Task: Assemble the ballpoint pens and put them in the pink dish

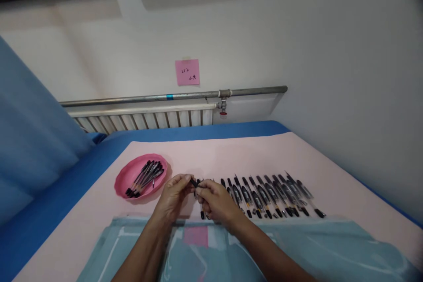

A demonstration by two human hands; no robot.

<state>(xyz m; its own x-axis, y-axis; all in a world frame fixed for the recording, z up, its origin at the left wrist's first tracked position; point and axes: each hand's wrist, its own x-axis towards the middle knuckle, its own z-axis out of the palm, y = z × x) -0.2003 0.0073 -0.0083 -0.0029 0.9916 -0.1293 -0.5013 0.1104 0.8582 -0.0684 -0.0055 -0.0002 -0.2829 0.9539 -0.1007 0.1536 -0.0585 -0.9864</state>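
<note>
Black and slim, a pen (pixel 194 183) sits pinched between 2 bare hands above a pale pink sheet (pixel 231 154) spread over a blue-covered counter (pixel 66 194). Only its dark upper end shows clearly, poking out between the fingertips; the lower end emerges below the right hand as a short dark tip. The left hand (pixel 173 198) closes its fingers on the top of the pen, thumb and forefinger meeting around it. The right hand (pixel 216 202) curls over the barrel just beside it, fingers clenched on the same pen, and the 2 hands touch at the knuckles.

Just to the right, a row of matching pens (pixel 271 194) lies side by side on the sheet, each with a clear barrel, a black grip and a dark cap or tip, all angled the same way. To the left, near the left hand, a round pink dish (pixel 124 178) holds a loose bundle of black pens (pixel 145 178).

Light blue translucent plastic (pixel 330 246) covers the near edge of the counter under the forearms. Behind, a white radiator (pixel 142 119), a grey pipe (pixel 165 97) and a pink note (pixel 187 72) line the wall.
</note>
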